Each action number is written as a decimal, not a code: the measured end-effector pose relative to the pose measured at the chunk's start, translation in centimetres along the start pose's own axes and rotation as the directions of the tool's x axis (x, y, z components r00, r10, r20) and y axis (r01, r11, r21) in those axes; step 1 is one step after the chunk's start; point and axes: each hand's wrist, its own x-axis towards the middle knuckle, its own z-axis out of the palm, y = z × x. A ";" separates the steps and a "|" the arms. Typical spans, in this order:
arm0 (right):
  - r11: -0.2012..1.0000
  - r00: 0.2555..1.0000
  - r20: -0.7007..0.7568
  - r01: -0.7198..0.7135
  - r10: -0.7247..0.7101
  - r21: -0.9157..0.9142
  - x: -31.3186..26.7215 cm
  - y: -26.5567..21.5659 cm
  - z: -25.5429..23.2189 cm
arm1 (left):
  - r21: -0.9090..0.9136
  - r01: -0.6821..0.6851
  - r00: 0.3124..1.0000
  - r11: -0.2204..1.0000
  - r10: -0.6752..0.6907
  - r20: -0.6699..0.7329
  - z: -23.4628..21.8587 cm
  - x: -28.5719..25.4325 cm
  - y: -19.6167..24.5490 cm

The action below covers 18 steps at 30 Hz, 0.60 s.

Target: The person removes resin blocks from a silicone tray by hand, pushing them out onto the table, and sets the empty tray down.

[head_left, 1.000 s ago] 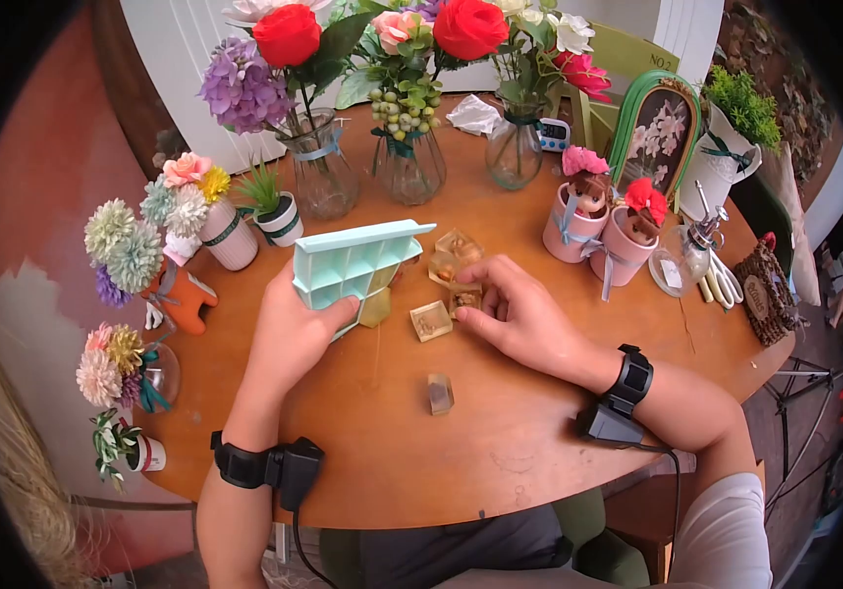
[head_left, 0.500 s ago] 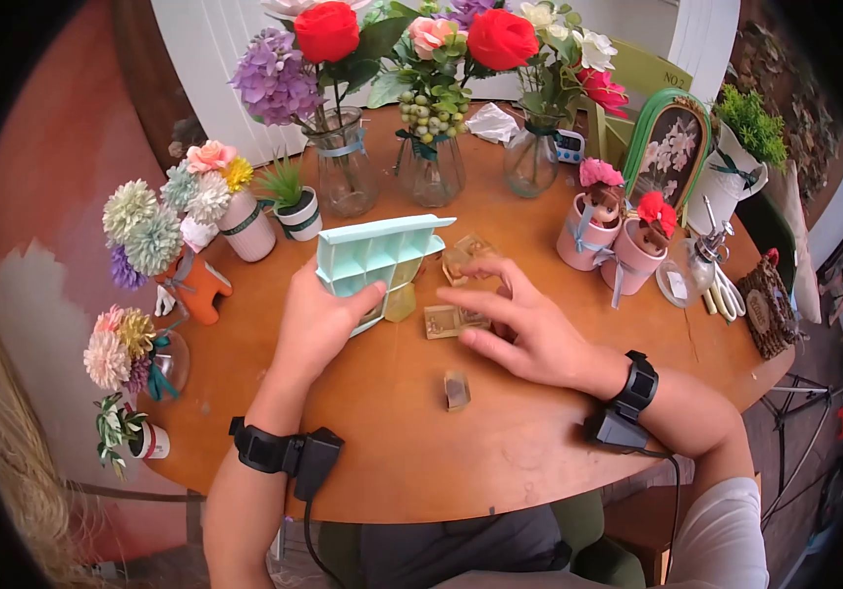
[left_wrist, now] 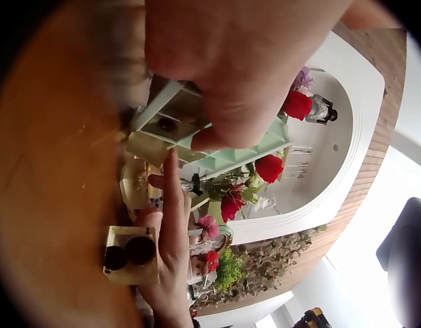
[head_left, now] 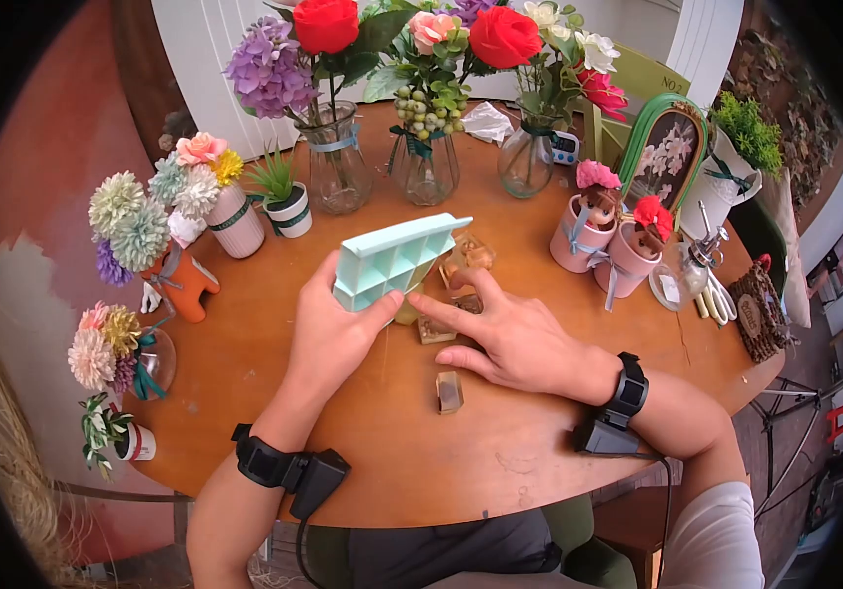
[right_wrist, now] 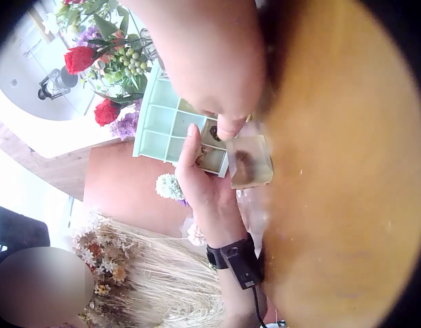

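Observation:
My left hand (head_left: 354,291) grips a mint-green mould tray (head_left: 397,257) by its lower edge and holds it tilted up off the round wooden table (head_left: 372,461). My right hand (head_left: 461,326) lies flat beside it, fingers straight, the index finger reaching to the tray's lower corner. Several clear resin cubes lie around that hand: one (head_left: 433,330) under its fingers, one (head_left: 449,391) alone nearer me, others (head_left: 470,253) behind. In the left wrist view the tray (left_wrist: 196,140) sits above a cube (left_wrist: 132,254) with dark inclusions. In the right wrist view a fingertip touches a cube (right_wrist: 250,162) next to the tray (right_wrist: 175,126).
Glass vases of flowers (head_left: 333,167) stand along the far side. White pots of flowers (head_left: 230,216) line the left edge, an orange figure (head_left: 178,280) among them. Two pink pots (head_left: 603,240), a green framed picture (head_left: 662,147) and scissors (head_left: 721,294) sit at the right.
My right hand let go of a cube it pinched and slid left, fingers now stretched towards the tray. My left hand brought the tray right and tilted it more.

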 end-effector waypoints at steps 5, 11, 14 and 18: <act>0.998 1.000 -0.006 0.024 -0.025 -0.054 -0.1 0.6 0.1 | -0.152 0.042 0.999 0.987 -0.039 0.027 0.2 -0.1 -0.1; 0.999 0.999 -0.032 0.010 -0.012 -0.037 -0.5 0.5 0.1 | -0.065 -0.002 0.994 0.998 -0.006 -0.113 -1.2 0.6 -0.7; 0.998 0.998 -0.053 0.028 -0.031 -0.055 -0.6 0.8 0.4 | -0.001 0.052 0.957 0.999 -0.050 -0.286 -2.2 1.2 0.0; 0.998 0.995 -0.082 -0.055 0.055 -0.004 -0.9 1.1 0.7 | 0.158 0.009 0.924 0.987 0.052 -0.378 -3.4 1.5 0.7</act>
